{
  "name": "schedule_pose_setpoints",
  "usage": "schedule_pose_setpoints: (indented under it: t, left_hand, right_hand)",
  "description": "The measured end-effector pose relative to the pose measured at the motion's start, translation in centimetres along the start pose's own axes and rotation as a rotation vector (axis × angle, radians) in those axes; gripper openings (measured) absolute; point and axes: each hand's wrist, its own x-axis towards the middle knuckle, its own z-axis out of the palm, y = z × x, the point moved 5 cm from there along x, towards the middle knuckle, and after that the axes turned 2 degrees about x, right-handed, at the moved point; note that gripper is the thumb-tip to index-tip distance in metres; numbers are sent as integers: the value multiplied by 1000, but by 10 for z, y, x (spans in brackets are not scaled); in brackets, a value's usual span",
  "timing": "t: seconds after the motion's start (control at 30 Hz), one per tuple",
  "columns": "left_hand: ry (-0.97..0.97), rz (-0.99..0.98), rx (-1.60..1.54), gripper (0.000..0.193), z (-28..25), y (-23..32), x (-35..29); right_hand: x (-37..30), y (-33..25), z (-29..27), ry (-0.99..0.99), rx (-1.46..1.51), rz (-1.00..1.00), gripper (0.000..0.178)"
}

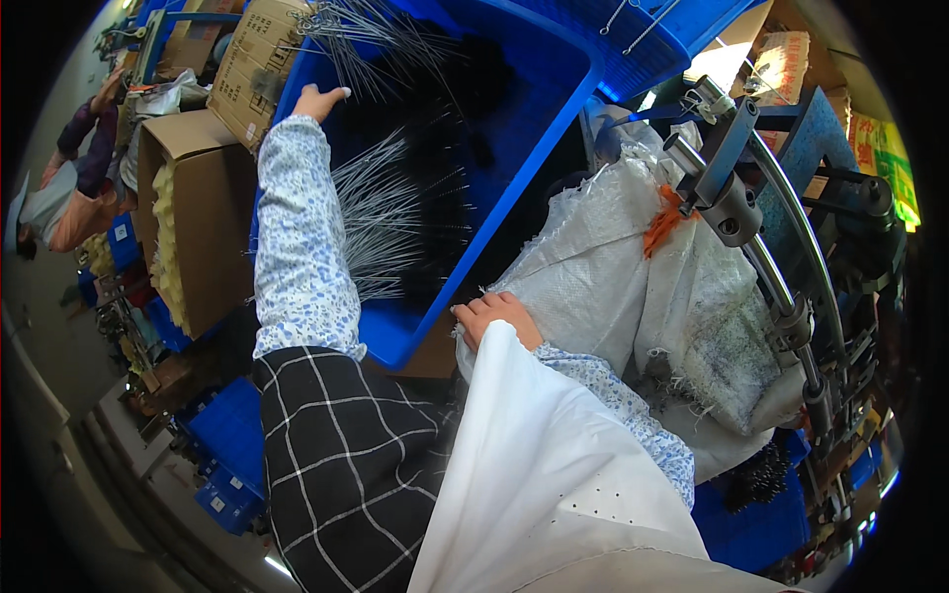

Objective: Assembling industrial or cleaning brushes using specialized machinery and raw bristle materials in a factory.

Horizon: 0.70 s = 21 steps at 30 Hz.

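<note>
A large blue plastic bin (578,99) holds bundles of thin metal wires (381,212) with a dark mass among them, perhaps black bristles. At its left rim is my left hand (318,103); the thumb sticks out over the inside and the fingers bend over the edge, their tips hidden. My right hand (497,318) lies at the near right of the bin, its short-looking fingers curled on the edge of a white woven sack (583,252). Part of the right forearm is covered by white cloth (554,465).
Cardboard boxes (203,217) stand left of the bin, one with yellow pieces inside. A machine with metal rods (771,267) rises at the right, close to the sack. Another blue basket (652,49) is at the far right. Another person (74,188) works at the far left.
</note>
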Motion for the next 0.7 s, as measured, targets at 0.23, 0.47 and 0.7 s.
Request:
schedule_pose_setpoints:
  t: [0.23, 0.47, 0.7]
  left_hand:
    - [-438, -10, 258, 99, 45, -109, -78]
    - [-446, 27, 708, 117, 39, -107, -89]
    - [-798, -44, 438, 107, 45, -95, -94]
  right_hand:
    - [-1, -5, -5, -17, -15, -12, 28]
    - [1, -12, -8, 6, -65, -3, 27]
    - [21, -13, -29, 27, 95, 59, 34]
